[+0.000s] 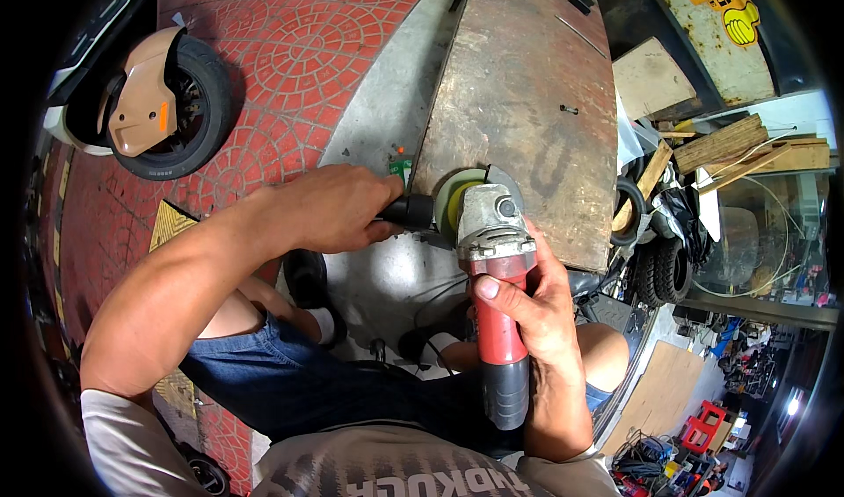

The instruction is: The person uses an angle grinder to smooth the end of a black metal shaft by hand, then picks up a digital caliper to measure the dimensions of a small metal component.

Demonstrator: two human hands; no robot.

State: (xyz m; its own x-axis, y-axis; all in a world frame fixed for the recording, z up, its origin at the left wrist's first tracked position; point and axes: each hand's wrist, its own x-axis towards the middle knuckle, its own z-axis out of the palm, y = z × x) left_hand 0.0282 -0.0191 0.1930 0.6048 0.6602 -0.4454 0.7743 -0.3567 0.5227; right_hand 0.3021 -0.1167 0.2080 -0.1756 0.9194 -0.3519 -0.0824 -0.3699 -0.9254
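My right hand grips a red and black angle grinder with a silver gear head and a pale disc at its front. My left hand, at the left of the disc, is closed round a black cylindrical piece; its end is right beside the disc, and I cannot tell whether they touch. The worn wooden board lies just beyond the grinder, with a thin rod and small dark bits on it. A small green item shows behind my left hand.
A wheel with a tan fender stands on red patterned paving at left. Wood offcuts, tyres and a glass panel are at right. Cables and a red plastic item lie lower right. My legs and feet are below the board.
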